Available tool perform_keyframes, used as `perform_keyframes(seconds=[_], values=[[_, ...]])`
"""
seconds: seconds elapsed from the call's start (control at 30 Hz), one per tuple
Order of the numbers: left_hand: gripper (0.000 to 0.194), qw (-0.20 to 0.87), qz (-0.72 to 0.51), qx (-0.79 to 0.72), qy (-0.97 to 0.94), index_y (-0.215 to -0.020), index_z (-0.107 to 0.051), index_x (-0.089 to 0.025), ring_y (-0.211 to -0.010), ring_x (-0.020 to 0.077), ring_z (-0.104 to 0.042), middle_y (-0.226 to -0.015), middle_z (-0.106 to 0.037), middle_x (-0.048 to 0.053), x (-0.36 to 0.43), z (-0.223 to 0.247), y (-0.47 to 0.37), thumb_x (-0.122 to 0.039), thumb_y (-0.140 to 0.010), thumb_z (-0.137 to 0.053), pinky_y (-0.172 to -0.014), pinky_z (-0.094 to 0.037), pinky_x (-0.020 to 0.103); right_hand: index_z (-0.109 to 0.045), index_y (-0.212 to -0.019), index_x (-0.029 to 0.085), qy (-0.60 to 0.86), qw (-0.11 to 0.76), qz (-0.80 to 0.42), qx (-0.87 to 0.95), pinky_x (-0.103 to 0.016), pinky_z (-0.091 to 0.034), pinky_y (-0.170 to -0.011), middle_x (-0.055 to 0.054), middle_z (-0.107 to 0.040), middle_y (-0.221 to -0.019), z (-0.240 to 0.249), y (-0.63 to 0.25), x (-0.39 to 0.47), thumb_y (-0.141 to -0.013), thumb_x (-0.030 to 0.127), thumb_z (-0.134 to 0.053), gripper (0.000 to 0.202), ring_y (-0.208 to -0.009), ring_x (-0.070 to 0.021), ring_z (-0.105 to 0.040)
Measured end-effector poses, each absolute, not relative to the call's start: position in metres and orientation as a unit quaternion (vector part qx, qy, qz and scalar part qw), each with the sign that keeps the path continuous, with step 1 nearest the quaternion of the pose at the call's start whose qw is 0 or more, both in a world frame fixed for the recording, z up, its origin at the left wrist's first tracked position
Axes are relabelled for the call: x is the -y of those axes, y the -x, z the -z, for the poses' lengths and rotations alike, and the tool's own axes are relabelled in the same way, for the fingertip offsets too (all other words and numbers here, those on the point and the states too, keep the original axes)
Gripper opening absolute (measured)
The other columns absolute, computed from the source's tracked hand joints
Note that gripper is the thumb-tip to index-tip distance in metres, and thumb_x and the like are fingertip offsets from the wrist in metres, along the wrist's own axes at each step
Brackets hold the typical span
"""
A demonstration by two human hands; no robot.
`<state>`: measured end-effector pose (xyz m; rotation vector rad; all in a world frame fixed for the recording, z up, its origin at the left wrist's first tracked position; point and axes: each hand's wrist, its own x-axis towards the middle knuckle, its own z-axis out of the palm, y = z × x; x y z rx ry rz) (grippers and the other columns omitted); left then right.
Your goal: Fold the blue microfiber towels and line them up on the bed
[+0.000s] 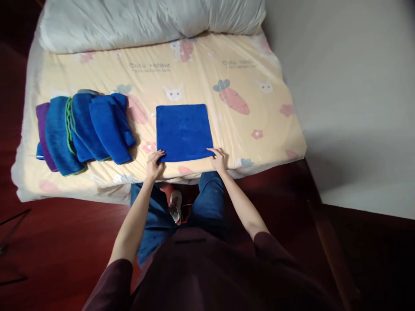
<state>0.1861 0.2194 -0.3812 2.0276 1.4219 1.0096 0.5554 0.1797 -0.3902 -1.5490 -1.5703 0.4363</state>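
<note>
A square blue towel (183,133) lies flat on the bed in front of me, with a small white tag at its upper left edge. My left hand (155,164) pinches its near left corner, thumb and fingers closed on the cloth. At the near right corner, my right hand (217,158) grips the edge in the same way. Left of the towel sits a heap of folded cloths (84,129), mostly blue, with one purple piece and some green trim.
The bed (240,142) has a yellow sheet printed with rabbits and carrots. A thick pale quilt (145,21) is rolled along the far side. A pale wall (350,108) rises on the right. Below is a dark red floor (65,246), with a thin black stand at the left.
</note>
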Motion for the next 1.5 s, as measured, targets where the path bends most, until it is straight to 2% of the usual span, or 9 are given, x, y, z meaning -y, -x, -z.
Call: perform_keyframes(seconds=[0.2, 0.37, 0.5, 0.63, 0.8, 0.97, 1.17, 1.33, 1.5], values=[[0.049, 0.241, -0.399, -0.533, -0.707, -0.104, -0.079, -0.022, -0.122, 0.0278, -0.074, -0.119, -0.082, 0.009, -0.228, 0.383, -0.188, -0.011, -0.067, -0.050, -0.117, -0.053, 0.051, -0.081, -0.114, 0.023, 0.615, 0.451, -0.189, 0.619, -0.038, -0.061, -0.106, -0.008, -0.080, -0.118, 0.392, -0.557, -0.183, -0.077, -0.003, -0.048, 0.056, -0.114, -0.0223, -0.074], [0.050, 0.236, -0.401, -0.541, -0.700, -0.105, -0.080, -0.023, -0.116, 0.0285, -0.074, -0.116, -0.081, 0.008, -0.229, 0.384, -0.189, -0.012, -0.066, -0.050, -0.113, -0.055, 0.050, -0.081, -0.109, 0.023, 0.617, 0.446, -0.185, 0.622, -0.039, -0.061, -0.102, -0.007, -0.081, -0.112, 0.392, -0.559, -0.184, -0.077, -0.001, -0.051, 0.050, -0.111, -0.0241, -0.074], [0.044, 0.226, -0.409, -0.545, -0.696, -0.106, -0.079, -0.022, -0.114, 0.0282, -0.073, -0.115, -0.081, 0.009, -0.227, 0.386, -0.188, -0.013, -0.074, -0.052, -0.110, -0.055, 0.047, -0.080, -0.105, 0.023, 0.620, 0.455, -0.179, 0.614, -0.041, -0.060, -0.102, -0.007, -0.082, -0.110, 0.392, -0.559, -0.184, -0.078, 0.000, -0.051, 0.046, -0.110, -0.0248, -0.073], [0.035, 0.215, -0.414, -0.540, -0.701, -0.109, -0.079, -0.022, -0.110, 0.0280, -0.073, -0.113, -0.080, 0.009, -0.227, 0.392, -0.184, -0.017, -0.085, -0.054, -0.105, -0.054, 0.045, -0.079, -0.108, 0.021, 0.615, 0.493, -0.208, 0.579, -0.042, -0.059, -0.103, -0.010, -0.081, -0.111, 0.394, -0.559, -0.185, -0.086, 0.009, -0.056, 0.034, -0.109, -0.0251, -0.074], [0.030, 0.219, -0.414, -0.563, -0.681, -0.114, -0.077, -0.022, -0.104, 0.0271, -0.072, -0.109, -0.078, 0.010, -0.227, 0.397, -0.183, -0.036, -0.100, -0.054, -0.099, -0.054, 0.043, -0.080, -0.107, 0.019, 0.647, 0.508, -0.254, 0.508, -0.038, -0.062, -0.089, -0.011, -0.082, -0.109, 0.398, -0.557, -0.188, -0.091, 0.028, -0.067, 0.022, -0.099, -0.0243, -0.075], [0.039, 0.229, -0.399, -0.601, -0.653, -0.104, -0.074, -0.021, -0.094, 0.0248, -0.070, -0.099, -0.075, 0.010, -0.225, 0.394, -0.186, -0.053, -0.105, -0.051, -0.091, -0.055, 0.039, -0.080, -0.101, 0.018, 0.665, 0.508, -0.253, 0.486, -0.038, -0.062, -0.087, -0.010, -0.080, -0.096, 0.395, -0.555, -0.189, -0.093, 0.041, -0.071, 0.026, -0.090, -0.0233, -0.073], [0.041, 0.226, -0.401, -0.608, -0.647, -0.088, -0.067, -0.023, -0.086, 0.0232, -0.065, -0.085, -0.070, 0.009, -0.223, 0.391, -0.188, -0.055, -0.106, -0.050, -0.084, -0.054, 0.036, -0.080, -0.099, 0.018, 0.674, 0.499, -0.248, 0.485, -0.035, -0.062, -0.081, -0.008, -0.078, -0.091, 0.391, -0.554, -0.187, -0.095, 0.047, -0.070, 0.031, -0.082, -0.0208, -0.070], [0.039, 0.225, -0.394, -0.612, -0.648, -0.092, -0.068, -0.021, -0.084, 0.0227, -0.066, -0.087, -0.071, 0.008, -0.224, 0.395, -0.187, -0.052, -0.106, -0.049, -0.082, -0.053, 0.036, -0.081, -0.107, 0.018, 0.662, 0.474, -0.245, 0.526, -0.036, -0.062, -0.088, -0.012, -0.080, -0.105, 0.390, -0.557, -0.186, -0.091, 0.045, -0.075, 0.032, -0.095, -0.0234, -0.073], [0.034, 0.198, -0.402, -0.601, -0.662, -0.100, -0.071, -0.021, -0.092, 0.0262, -0.069, -0.096, -0.073, 0.011, -0.215, 0.395, -0.186, -0.047, -0.105, -0.049, -0.089, -0.054, 0.041, -0.080, -0.103, 0.017, 0.655, 0.502, -0.252, 0.505, -0.038, -0.063, -0.090, -0.013, -0.081, -0.104, 0.394, -0.560, -0.186, -0.097, 0.042, -0.064, 0.030, -0.096, -0.0240, -0.075]])
